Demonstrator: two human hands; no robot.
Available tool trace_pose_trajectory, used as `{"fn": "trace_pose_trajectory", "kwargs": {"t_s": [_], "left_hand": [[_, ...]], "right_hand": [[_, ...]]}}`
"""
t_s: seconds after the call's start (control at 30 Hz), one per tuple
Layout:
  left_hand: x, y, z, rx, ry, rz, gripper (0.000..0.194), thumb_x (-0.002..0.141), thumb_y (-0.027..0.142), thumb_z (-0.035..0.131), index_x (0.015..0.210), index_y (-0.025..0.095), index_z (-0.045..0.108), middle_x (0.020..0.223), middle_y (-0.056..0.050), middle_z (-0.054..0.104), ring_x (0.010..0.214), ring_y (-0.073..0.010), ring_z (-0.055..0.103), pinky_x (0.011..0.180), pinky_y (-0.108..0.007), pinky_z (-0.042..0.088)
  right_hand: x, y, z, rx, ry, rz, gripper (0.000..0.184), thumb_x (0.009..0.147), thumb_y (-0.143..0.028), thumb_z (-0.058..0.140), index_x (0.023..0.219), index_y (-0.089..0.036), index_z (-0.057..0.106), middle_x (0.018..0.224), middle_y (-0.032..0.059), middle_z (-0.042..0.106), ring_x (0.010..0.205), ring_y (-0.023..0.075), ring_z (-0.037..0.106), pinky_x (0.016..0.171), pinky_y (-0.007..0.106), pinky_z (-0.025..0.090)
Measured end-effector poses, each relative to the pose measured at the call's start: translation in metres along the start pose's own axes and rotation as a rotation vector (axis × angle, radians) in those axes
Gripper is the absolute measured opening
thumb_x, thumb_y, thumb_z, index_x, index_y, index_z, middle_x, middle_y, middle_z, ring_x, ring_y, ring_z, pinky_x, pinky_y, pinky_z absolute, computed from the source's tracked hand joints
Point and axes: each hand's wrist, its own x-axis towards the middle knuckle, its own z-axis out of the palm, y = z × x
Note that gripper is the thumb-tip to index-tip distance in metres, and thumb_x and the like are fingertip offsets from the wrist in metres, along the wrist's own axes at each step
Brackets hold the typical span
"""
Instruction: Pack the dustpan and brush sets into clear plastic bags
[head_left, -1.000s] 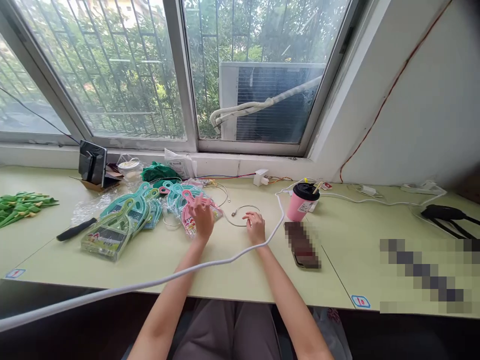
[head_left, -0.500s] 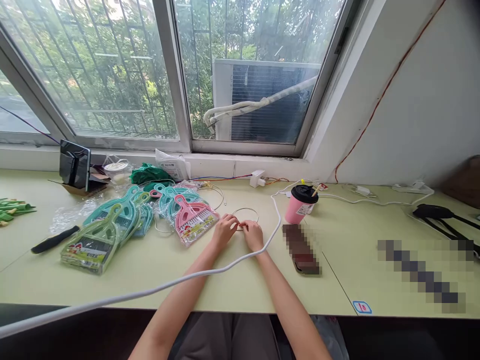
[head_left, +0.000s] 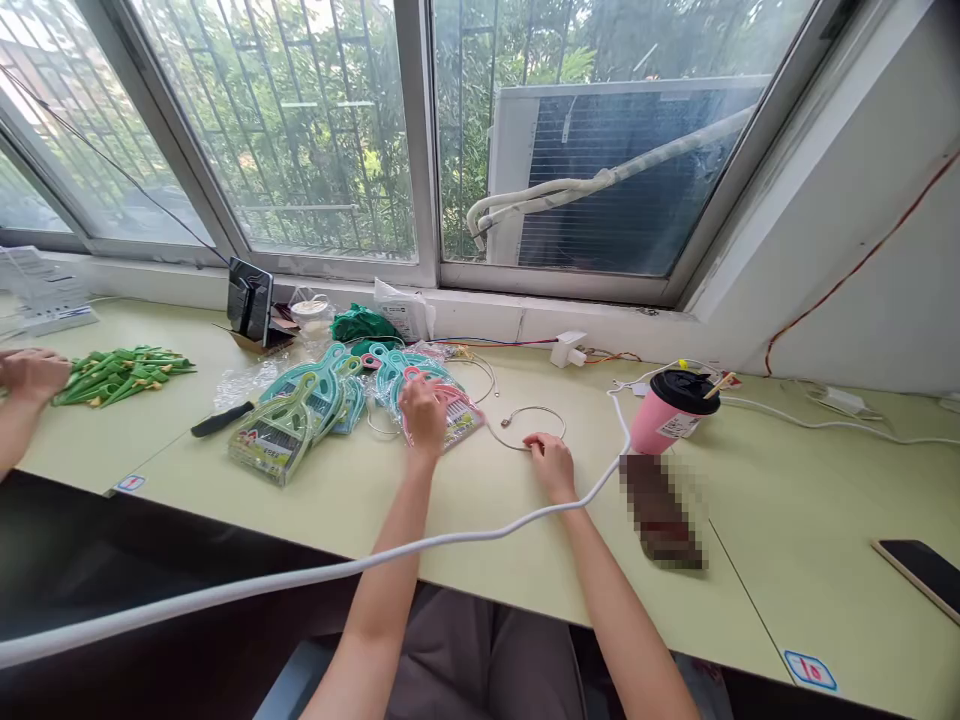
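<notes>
My left hand lies over the handle of a pink dustpan-and-brush set in clear wrapping, its fingers curled round it; the fingertips are partly hidden. My right hand rests on the table with thumb and fingers pinched on a thin grey cable. That cable lies in an open loop, a small connector at one end. Behind and left of my left hand are turquoise dustpan sets and a green dustpan set, also wrapped.
A thick white cable crosses in front of my forearms. Right of my right hand stand a pink lidded cup and a blurred dark object. A black-handled tool lies left. Another person's hand is beside green stalks.
My hands were together at the cable; they have parted. My left hand has moved left onto the pink dustpan set, while my right stays at the cable. The view has swung left.
</notes>
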Motion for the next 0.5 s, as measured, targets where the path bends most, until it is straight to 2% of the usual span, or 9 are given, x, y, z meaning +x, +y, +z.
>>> {"fn": "trace_pose_trajectory", "kwargs": {"t_s": [0.03,0.07,0.13,0.2,0.3,0.4,0.5], "left_hand": [[0.007,-0.013,-0.008,0.061,0.028,-0.135,0.025,0.088,0.022,0.051,0.110,0.018,0.063,0.130,-0.016,0.053,0.123,-0.0336,0.044,0.102,-0.053,0.034],[0.012,-0.026,-0.014,0.110,-0.001,-0.227,0.028,0.086,0.028,0.055,0.111,0.017,0.062,0.128,-0.018,0.053,0.122,-0.0362,0.044,0.099,-0.054,0.035],[0.018,-0.044,-0.022,0.169,-0.118,-0.315,0.033,0.085,0.040,0.058,0.106,0.016,0.064,0.121,-0.020,0.055,0.119,-0.0391,0.044,0.097,-0.056,0.035],[0.018,-0.051,-0.024,0.185,-0.172,-0.318,0.037,0.085,0.049,0.054,0.099,0.017,0.066,0.121,-0.021,0.053,0.121,-0.0406,0.041,0.097,-0.059,0.033],[0.016,-0.048,-0.020,0.179,-0.153,-0.288,0.041,0.085,0.054,0.050,0.087,0.016,0.067,0.123,-0.022,0.051,0.123,-0.0427,0.037,0.097,-0.061,0.031],[0.015,-0.041,-0.014,0.189,-0.203,-0.278,0.033,0.082,0.048,0.057,0.079,0.017,0.067,0.113,-0.021,0.058,0.118,-0.0420,0.043,0.095,-0.059,0.033],[0.014,-0.037,-0.007,0.145,-0.281,-0.258,0.020,0.079,0.039,0.063,0.076,0.019,0.068,0.095,-0.015,0.067,0.104,-0.0358,0.055,0.096,-0.053,0.035]], "right_hand": [[0.000,0.000,0.000,-0.001,0.001,-0.004,0.031,0.082,-0.012,0.040,0.079,-0.024,0.068,0.086,0.0025,0.073,0.089,0.0204,0.061,0.080,0.032,0.042],[0.000,-0.001,0.000,-0.005,0.002,-0.005,0.031,0.081,-0.012,0.040,0.079,-0.023,0.069,0.086,0.0026,0.073,0.089,0.0205,0.061,0.080,0.032,0.041],[0.000,-0.002,0.000,-0.016,-0.003,-0.003,0.031,0.081,-0.011,0.040,0.079,-0.023,0.068,0.087,0.0026,0.073,0.089,0.0206,0.061,0.080,0.032,0.041],[0.000,-0.002,0.000,-0.022,-0.013,0.005,0.031,0.082,-0.011,0.040,0.079,-0.023,0.068,0.088,0.0021,0.073,0.089,0.0205,0.061,0.079,0.032,0.040],[0.001,-0.003,0.000,-0.021,-0.016,0.008,0.031,0.082,-0.011,0.041,0.079,-0.023,0.069,0.088,0.0019,0.073,0.088,0.0198,0.061,0.079,0.032,0.040],[0.001,-0.003,0.000,-0.032,0.007,0.005,0.031,0.082,-0.011,0.041,0.079,-0.023,0.069,0.086,0.0023,0.073,0.087,0.0194,0.062,0.080,0.032,0.039],[0.001,-0.003,0.001,-0.060,0.012,0.011,0.030,0.083,-0.011,0.042,0.079,-0.023,0.069,0.087,0.0023,0.073,0.088,0.0197,0.061,0.081,0.032,0.037]]}}
